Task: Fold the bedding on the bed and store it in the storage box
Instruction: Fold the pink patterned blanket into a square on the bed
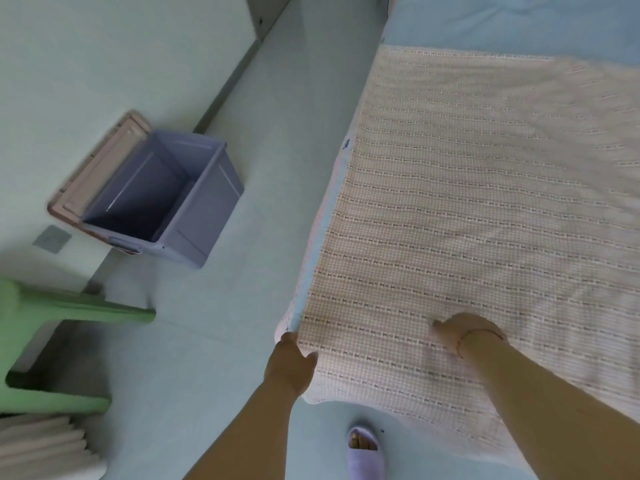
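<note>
A pink checked blanket (478, 209) with rows of small dark marks lies spread flat over the bed, its left edge hanging at the bedside. My left hand (292, 362) grips the near-left corner of the blanket, thumb on top. My right hand (464, 332) lies on the blanket's near part, fingers pointing left; their curl is hard to make out. A purple storage box (207, 202) stands open and empty on the floor to the left, its pink lid (100, 168) leaning against the wall behind it.
A light blue sheet (519, 26) covers the bed beyond the blanket. A green stool (52, 341) stands at the left edge, with a pale ribbed item (41, 448) below it. My foot in a purple slipper (365, 455) is beside the bed. Pale floor (242, 323) separates bed and box.
</note>
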Motion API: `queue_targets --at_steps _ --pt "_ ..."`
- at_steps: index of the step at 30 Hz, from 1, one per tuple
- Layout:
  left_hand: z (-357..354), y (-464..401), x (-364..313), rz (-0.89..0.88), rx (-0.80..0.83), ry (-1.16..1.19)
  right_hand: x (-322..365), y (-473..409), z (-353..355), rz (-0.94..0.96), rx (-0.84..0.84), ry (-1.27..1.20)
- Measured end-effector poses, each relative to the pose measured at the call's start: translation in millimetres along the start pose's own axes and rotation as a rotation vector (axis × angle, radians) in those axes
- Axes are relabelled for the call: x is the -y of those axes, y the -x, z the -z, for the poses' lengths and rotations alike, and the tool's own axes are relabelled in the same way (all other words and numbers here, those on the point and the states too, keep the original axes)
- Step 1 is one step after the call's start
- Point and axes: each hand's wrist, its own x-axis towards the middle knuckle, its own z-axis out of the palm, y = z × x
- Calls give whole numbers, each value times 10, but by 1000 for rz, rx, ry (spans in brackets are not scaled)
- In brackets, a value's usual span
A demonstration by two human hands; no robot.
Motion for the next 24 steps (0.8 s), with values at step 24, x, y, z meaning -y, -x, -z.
queue_targets --at_steps 24 --pt "-250 564 941 -178 177 295 833 1017 -1557 -159 363 -1049"
